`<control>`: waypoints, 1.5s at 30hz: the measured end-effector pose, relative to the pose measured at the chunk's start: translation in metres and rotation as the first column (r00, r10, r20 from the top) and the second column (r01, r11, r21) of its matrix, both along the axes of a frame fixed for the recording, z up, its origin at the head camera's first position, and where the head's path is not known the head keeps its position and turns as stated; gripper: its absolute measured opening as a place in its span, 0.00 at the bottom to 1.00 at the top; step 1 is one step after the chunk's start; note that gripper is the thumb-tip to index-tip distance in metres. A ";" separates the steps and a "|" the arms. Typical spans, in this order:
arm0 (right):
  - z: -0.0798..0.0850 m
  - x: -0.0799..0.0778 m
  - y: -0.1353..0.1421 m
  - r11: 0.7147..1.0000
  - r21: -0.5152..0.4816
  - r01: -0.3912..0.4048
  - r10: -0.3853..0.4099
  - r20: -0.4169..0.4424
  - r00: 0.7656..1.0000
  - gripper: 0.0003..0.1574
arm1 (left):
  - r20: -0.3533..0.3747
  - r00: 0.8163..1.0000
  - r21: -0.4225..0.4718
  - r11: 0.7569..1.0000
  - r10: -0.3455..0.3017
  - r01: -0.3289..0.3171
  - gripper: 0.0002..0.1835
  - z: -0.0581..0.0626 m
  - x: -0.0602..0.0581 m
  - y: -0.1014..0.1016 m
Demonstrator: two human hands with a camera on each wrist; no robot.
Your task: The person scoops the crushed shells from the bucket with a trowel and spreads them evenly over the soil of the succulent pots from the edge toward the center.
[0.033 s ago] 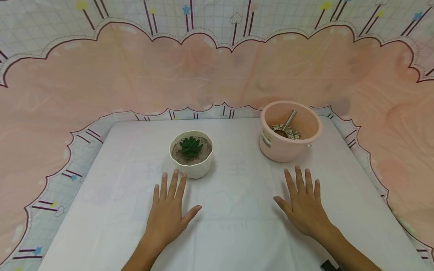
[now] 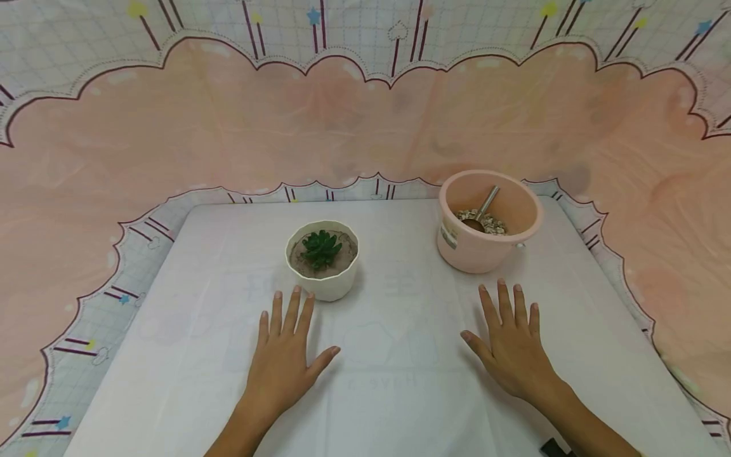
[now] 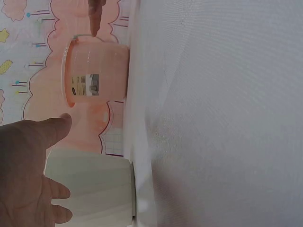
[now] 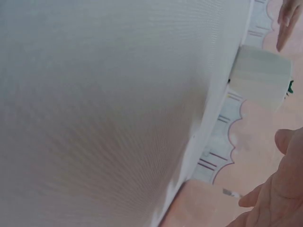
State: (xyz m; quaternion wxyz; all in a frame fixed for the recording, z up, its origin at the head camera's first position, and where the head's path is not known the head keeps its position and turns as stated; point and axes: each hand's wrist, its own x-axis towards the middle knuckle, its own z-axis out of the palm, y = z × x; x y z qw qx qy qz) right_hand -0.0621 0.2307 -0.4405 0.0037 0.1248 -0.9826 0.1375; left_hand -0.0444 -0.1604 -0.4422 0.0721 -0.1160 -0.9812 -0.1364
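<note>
My left hand (image 2: 281, 365) is held palm down with its fingers straight and spread, holding nothing. Its fingertips are nearest to a cream pot (image 2: 330, 287) with a green succulent (image 2: 321, 249) set in greyish soil; in the left wrist view they overlap the pot (image 3: 94, 189), and I cannot tell whether they touch. My right hand (image 2: 516, 358) is likewise spread and holds nothing, just in front of a pink bucket (image 2: 474, 252). Inside that bucket lie pale pebble-like bits (image 2: 497, 226) and a metal-handled scoop (image 2: 488, 200), its head partly hidden.
Both containers stand towards the back of a white-covered table (image 2: 394, 330). Behind and around it hangs a peach and white patterned cloth (image 2: 297, 133). A small black object (image 2: 553, 447) shows at the bottom edge beside the right forearm.
</note>
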 end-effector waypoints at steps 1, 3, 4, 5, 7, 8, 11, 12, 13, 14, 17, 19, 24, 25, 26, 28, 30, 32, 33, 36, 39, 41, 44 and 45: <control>0.000 0.000 0.000 1.000 -0.004 -0.005 0.005 -0.004 1.000 0.56 | -0.002 1.000 0.002 1.000 -0.001 0.001 0.55 0.000 0.000 0.000; 0.000 -0.001 0.000 1.000 -0.017 -0.009 0.009 -0.011 1.000 0.55 | -0.003 1.000 0.007 1.000 -0.003 0.003 0.55 0.000 0.001 0.001; 0.000 -0.001 0.000 0.999 -0.032 -0.014 0.013 -0.019 1.000 0.55 | -0.006 1.000 0.005 1.000 -0.007 0.007 0.54 0.000 0.001 0.001; 0.000 0.000 0.000 0.998 -0.052 -0.018 0.017 -0.028 0.999 0.54 | -0.007 1.000 0.005 1.000 -0.011 0.011 0.53 0.001 0.002 0.002; 0.001 0.001 -0.001 0.995 -0.094 -0.021 0.017 -0.050 0.999 0.48 | -0.006 1.000 0.011 1.000 -0.025 0.025 0.50 0.003 0.003 0.004; 0.002 0.002 -0.002 0.993 -0.114 -0.020 0.012 -0.062 0.998 0.43 | -0.004 0.999 0.019 0.999 -0.035 0.035 0.47 0.005 0.004 0.005; 0.007 0.006 -0.005 0.985 -0.168 -0.033 0.015 -0.109 0.994 0.22 | 0.015 0.997 0.068 0.995 -0.070 0.068 0.37 0.010 0.007 0.013; 0.008 0.007 -0.006 0.983 -0.178 -0.041 0.018 -0.128 0.992 0.16 | 0.022 0.996 0.092 0.992 -0.084 0.082 0.33 0.012 0.008 0.016; 0.009 0.007 -0.007 0.981 -0.187 -0.053 0.024 -0.151 0.988 0.10 | 0.028 0.994 0.118 0.988 -0.102 0.098 0.30 0.014 0.009 0.019; 0.010 0.007 -0.008 0.979 -0.195 -0.066 0.032 -0.173 0.984 0.06 | 0.035 0.992 0.142 0.983 -0.118 0.112 0.26 0.015 0.010 0.022; 0.013 0.007 -0.012 0.970 -0.217 -0.110 0.055 -0.244 0.968 0.04 | 0.055 0.981 0.208 0.963 -0.188 0.173 0.17 0.017 0.010 0.033; 0.018 0.007 -0.014 0.961 -0.238 -0.141 0.068 -0.289 0.955 0.06 | 0.062 0.967 0.252 0.941 -0.246 0.223 0.13 0.017 0.008 0.041; 0.043 -0.002 -0.015 0.934 -0.296 -0.198 0.071 -0.391 0.918 0.09 | 0.002 0.918 0.403 0.841 -0.396 0.362 0.11 0.023 -0.005 0.072; 0.050 -0.007 -0.014 0.930 -0.309 -0.197 0.058 -0.407 0.911 0.09 | -0.019 0.909 0.436 0.814 -0.417 0.383 0.12 0.025 -0.009 0.079; 0.056 -0.013 -0.012 0.927 -0.321 -0.194 0.042 -0.425 0.904 0.09 | -0.038 0.900 0.468 0.788 -0.433 0.399 0.12 0.027 -0.014 0.087; 0.069 -0.028 -0.008 0.921 -0.349 -0.173 -0.003 -0.449 0.894 0.07 | -0.069 0.893 0.520 0.748 -0.445 0.413 0.14 0.031 -0.026 0.104; 0.081 -0.047 -0.004 0.915 -0.377 -0.141 -0.048 -0.450 0.892 0.05 | -0.084 0.895 0.563 0.720 -0.438 0.405 0.17 0.033 -0.037 0.119; 0.092 -0.068 0.004 0.910 -0.402 -0.102 -0.089 -0.430 0.899 0.06 | -0.085 0.905 0.600 0.703 -0.418 0.381 0.20 0.036 -0.052 0.135; 0.097 -0.078 0.007 0.911 -0.406 -0.076 -0.107 -0.410 0.906 0.09 | -0.079 0.912 0.619 0.698 -0.402 0.361 0.21 0.037 -0.059 0.143; 0.108 -0.107 0.018 0.919 -0.394 0.014 -0.147 -0.308 0.940 0.16 | -0.072 0.934 0.677 0.671 -0.350 0.303 0.25 0.038 -0.081 0.164; 0.114 -0.132 0.024 0.932 -0.345 0.109 -0.174 -0.166 0.971 0.22 | -0.084 0.951 0.727 0.634 -0.297 0.262 0.30 0.036 -0.100 0.180; 0.116 -0.149 0.027 0.942 -0.301 0.150 -0.181 -0.078 0.980 0.26 | -0.091 0.959 0.747 0.619 -0.269 0.244 0.33 0.034 -0.112 0.189; 0.118 -0.172 0.029 0.960 -0.226 0.167 -0.171 0.005 0.985 0.33 | -0.108 0.966 0.756 0.612 -0.234 0.233 0.40 0.032 -0.128 0.199; 0.119 -0.179 0.030 0.966 -0.202 0.162 -0.163 0.014 0.987 0.35 | -0.117 0.967 0.756 0.612 -0.226 0.234 0.42 0.032 -0.133 0.202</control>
